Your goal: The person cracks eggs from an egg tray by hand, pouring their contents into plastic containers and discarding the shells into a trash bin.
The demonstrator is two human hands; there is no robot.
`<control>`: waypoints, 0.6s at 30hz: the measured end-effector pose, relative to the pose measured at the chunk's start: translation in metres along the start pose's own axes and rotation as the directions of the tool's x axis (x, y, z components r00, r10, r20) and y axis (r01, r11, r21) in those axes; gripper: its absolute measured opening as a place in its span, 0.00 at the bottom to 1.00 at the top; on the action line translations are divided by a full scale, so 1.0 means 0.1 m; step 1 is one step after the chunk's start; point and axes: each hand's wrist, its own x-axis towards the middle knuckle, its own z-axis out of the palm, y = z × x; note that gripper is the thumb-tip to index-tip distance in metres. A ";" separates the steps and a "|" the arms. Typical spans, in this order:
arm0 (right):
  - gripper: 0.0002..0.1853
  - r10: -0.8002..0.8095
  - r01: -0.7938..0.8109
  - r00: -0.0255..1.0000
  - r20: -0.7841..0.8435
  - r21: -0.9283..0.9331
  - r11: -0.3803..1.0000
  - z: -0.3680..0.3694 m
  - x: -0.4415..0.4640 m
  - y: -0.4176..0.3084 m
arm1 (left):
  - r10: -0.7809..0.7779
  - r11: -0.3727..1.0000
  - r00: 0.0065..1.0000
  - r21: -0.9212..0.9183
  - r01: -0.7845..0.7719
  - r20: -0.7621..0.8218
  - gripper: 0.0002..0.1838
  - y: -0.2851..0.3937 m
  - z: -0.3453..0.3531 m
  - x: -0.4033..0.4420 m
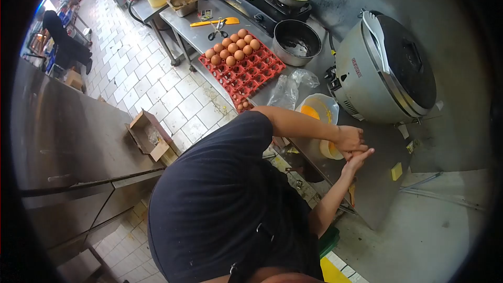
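Note:
My left hand, the upper one, is over the steel table with its fingers curled in against my other hand. Anything inside those fingers is hidden. My right hand meets it from below, at least one finger stretched out. Beside and partly under my left forearm stands a whitish tub with orange-yellow contents, like egg. A smaller pale container with orange contents sits close to my left wrist. Farther along the table, a red egg tray holds several brown eggs at one end.
A large rice cooker stands against the wall beside crumpled clear plastic. Beyond are a dark pot, a stove, scissors and an orange spatula. A yellow sponge lies at the right; a cardboard box is behind me.

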 end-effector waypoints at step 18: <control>0.48 -0.327 0.271 0.941 0.092 -0.783 0.559 0.03 0.20 -0.02 | -0.077 0.994 0.915 -0.040 0.102 0.397 0.27 -0.29 0.07 -0.08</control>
